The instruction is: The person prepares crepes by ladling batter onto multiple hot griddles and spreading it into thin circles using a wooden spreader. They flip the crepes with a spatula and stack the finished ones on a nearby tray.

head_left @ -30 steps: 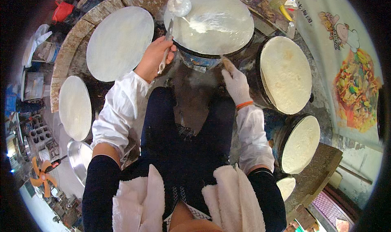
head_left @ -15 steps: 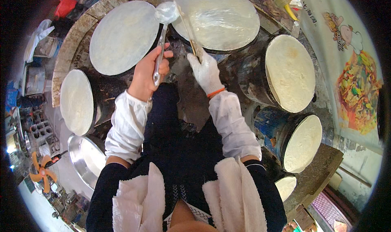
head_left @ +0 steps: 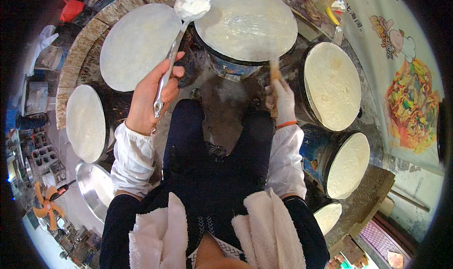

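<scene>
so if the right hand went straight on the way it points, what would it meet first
Probably the near rim of the large round griddle ahead, which bears a pale sheet; the blurred tool in the right hand would likely touch it first, though depth is unclear.

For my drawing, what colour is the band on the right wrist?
The band is orange; the head view shows it best.

Left fingers [head_left: 177, 71] grip a ladle [head_left: 176, 49] bearing white batter [head_left: 196, 5].
</scene>
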Available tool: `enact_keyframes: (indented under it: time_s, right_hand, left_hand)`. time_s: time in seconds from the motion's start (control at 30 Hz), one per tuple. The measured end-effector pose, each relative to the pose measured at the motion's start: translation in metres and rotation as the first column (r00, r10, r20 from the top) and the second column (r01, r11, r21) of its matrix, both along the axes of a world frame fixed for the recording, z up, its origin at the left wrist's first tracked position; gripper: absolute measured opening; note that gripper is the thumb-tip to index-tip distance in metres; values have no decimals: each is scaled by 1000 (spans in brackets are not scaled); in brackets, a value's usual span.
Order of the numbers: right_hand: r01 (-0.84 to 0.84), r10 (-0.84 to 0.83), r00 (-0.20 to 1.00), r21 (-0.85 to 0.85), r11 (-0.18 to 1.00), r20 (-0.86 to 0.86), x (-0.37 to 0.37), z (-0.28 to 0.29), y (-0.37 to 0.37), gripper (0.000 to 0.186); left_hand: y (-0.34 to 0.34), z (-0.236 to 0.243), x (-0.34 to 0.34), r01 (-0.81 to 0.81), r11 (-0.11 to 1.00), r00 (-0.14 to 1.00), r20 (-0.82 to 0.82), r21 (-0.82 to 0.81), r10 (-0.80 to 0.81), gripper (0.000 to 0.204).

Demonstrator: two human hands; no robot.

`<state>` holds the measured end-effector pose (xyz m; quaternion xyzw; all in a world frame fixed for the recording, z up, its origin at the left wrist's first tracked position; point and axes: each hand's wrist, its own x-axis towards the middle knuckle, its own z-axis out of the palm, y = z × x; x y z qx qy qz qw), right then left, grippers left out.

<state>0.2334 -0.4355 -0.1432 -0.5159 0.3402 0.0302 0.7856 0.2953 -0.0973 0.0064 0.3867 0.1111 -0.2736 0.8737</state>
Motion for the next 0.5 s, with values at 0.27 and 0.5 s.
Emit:
enact_keyframes:
  time_s: [0.27,0.5]
  right_hand:
    - [-552,519,737,-829,93,-432,-27,24,65,59]
    - [22,50,998,-923,383,44,47,23,-36,46]
  left_hand:
    - [4,-16,-20,13,999,996,-89,29,-10,40]
    - [0,-15,-22,-36,992,999,-1,117,36,39]
